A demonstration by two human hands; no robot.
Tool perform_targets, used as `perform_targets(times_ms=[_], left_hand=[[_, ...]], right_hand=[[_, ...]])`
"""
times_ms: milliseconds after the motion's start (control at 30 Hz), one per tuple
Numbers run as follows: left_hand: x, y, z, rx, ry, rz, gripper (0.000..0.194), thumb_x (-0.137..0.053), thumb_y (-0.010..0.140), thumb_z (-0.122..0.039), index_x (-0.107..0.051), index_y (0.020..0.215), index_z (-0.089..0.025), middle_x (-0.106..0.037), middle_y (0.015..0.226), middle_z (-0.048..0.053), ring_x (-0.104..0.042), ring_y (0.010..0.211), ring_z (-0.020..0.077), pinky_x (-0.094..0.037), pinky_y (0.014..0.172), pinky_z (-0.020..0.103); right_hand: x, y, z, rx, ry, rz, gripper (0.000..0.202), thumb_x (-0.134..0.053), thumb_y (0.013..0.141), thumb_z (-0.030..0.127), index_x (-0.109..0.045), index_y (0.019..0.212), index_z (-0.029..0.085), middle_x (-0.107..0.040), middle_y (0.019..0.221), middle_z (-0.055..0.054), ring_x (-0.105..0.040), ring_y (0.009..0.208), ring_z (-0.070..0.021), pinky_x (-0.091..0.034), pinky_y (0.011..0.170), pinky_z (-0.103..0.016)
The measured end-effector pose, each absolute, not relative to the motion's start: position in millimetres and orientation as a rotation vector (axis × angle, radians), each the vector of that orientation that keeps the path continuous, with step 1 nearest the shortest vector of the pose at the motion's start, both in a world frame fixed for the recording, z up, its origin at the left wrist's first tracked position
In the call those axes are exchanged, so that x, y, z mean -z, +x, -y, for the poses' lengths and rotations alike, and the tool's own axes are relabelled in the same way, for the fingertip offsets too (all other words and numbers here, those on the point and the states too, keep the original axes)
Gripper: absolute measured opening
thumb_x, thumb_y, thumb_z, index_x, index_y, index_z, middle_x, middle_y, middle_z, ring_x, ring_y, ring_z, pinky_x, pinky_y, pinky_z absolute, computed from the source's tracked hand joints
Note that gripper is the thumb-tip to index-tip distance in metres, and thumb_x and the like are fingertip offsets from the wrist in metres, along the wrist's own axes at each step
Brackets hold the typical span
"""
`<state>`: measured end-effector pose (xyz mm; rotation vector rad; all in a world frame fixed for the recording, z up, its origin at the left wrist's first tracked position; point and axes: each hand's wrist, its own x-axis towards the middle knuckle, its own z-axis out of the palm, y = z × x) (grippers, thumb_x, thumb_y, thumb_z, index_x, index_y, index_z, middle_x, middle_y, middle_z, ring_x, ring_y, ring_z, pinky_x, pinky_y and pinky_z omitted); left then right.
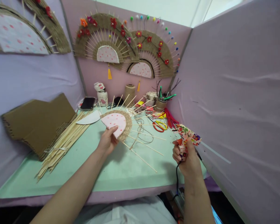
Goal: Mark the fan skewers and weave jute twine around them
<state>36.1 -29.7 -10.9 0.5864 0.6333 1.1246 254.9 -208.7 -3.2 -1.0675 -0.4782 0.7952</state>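
Observation:
A half-round piece with pink-dotted white cloth [117, 121], a twine-wrapped rim and thin sticks fanning outward is held above the table. My left hand [108, 139] pinches its lower left edge, thumb on the cloth and fingers beneath. At the right, my right hand [187, 157] is wrapped round the handle of a flower-patterned glue gun [188, 136], its nozzle pointing left and a glue stick out of its back. A black cord hangs below it. Loose twine [142, 132] trails by the fan's sticks.
Left on the green table [107, 183] lie a stick bundle [63, 141], brown cardboard [40, 123] and a white half-round card [90, 118]. Scissors [160, 126], a twine spool [130, 95] and a tool pot [161, 105] stand or lie behind. Finished fans [151, 46] hang on the back panel.

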Motion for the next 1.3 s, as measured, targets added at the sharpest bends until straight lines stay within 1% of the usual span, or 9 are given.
perform_targets(times_ms=[100,167,300,500,667,800,900,1100,1300], left_hand=[[11,36,30,-1.120,0.593,-0.614,0.037,-0.069,0.066,-0.011,-0.062,0.101,-0.018,-0.071,0.083,0.001,-0.065,0.063,0.0134,-0.054,0.053,0.022],[11,36,32,-1.124,0.603,-0.603,0.037,-0.070,0.064,-0.011,-0.062,0.100,-0.019,-0.071,0.085,0.000,-0.066,0.065,0.0134,-0.054,0.055,0.022],[10,35,34,-1.129,0.643,-0.609,0.042,-0.071,0.061,-0.012,-0.060,0.102,-0.019,-0.070,0.084,0.000,-0.065,0.065,0.0131,-0.053,0.057,0.022],[11,34,34,-1.143,0.791,-0.638,0.055,-0.071,0.062,-0.020,-0.054,0.114,-0.019,-0.070,0.089,0.002,-0.067,0.075,0.0185,-0.054,0.064,0.027],[11,28,30,-1.176,0.980,-0.622,0.059,-0.070,0.063,-0.023,-0.050,0.118,-0.018,-0.069,0.103,0.007,-0.065,0.093,0.0253,-0.054,0.080,0.036],[14,19,25,-1.203,1.168,-0.622,0.063,-0.072,0.065,-0.027,-0.047,0.122,-0.018,-0.064,0.116,0.010,-0.059,0.107,0.0293,-0.048,0.093,0.043],[17,15,23,-1.184,1.274,-0.625,0.064,-0.072,0.067,-0.030,-0.046,0.124,-0.017,-0.061,0.120,0.011,-0.057,0.111,0.0302,-0.045,0.096,0.045],[18,16,27,-1.119,1.375,-0.627,0.061,-0.070,0.070,-0.033,-0.046,0.123,-0.017,-0.063,0.114,0.010,-0.059,0.106,0.0301,-0.047,0.092,0.046],[17,17,29,-1.124,1.433,-0.649,0.058,-0.068,0.070,-0.033,-0.046,0.122,-0.017,-0.062,0.115,0.010,-0.058,0.106,0.0282,-0.047,0.092,0.044]], right_hand=[[2,247,213,-0.827,-1.003,0.594,0.035,-0.062,0.076,0.051,-0.065,0.089,0.018,-0.050,0.061,0.002,-0.039,0.047,-0.0069,-0.032,0.044,-0.021],[1,243,216,-0.848,-0.960,0.638,0.025,-0.067,0.075,0.040,-0.065,0.088,0.019,-0.052,0.067,0.001,-0.042,0.054,-0.0081,-0.036,0.051,-0.023],[2,239,221,-0.867,-0.938,0.677,0.021,-0.067,0.077,0.029,-0.064,0.096,0.022,-0.047,0.066,0.002,-0.038,0.054,-0.0081,-0.033,0.052,-0.024],[1,242,229,-0.770,-0.981,0.708,0.026,-0.064,0.079,0.030,-0.063,0.104,0.022,-0.045,0.062,0.003,-0.034,0.052,-0.0076,-0.028,0.049,-0.024],[4,247,237,-0.729,-1.101,0.724,0.018,-0.068,0.075,0.034,-0.065,0.087,0.020,-0.053,0.065,0.000,-0.036,0.051,-0.0077,-0.028,0.048,-0.025],[11,245,237,-0.789,-1.261,0.839,0.022,-0.070,0.072,0.038,-0.064,0.075,0.017,-0.056,0.064,-0.002,-0.039,0.049,-0.0078,-0.028,0.046,-0.025],[9,233,229,-0.796,-1.319,0.956,0.023,-0.065,0.078,0.039,-0.065,0.084,0.017,-0.059,0.068,-0.002,-0.043,0.051,-0.0089,-0.032,0.048,-0.025],[-11,201,206,-0.862,-1.415,1.134,0.044,-0.052,0.086,0.042,-0.058,0.119,0.014,-0.051,0.050,0.003,-0.044,0.049,-0.0116,-0.039,0.052,-0.025],[-9,187,194,-0.887,-1.516,1.122,0.053,-0.052,0.084,0.048,-0.056,0.123,0.012,-0.050,0.047,0.005,-0.045,0.043,-0.0106,-0.039,0.047,-0.023]])
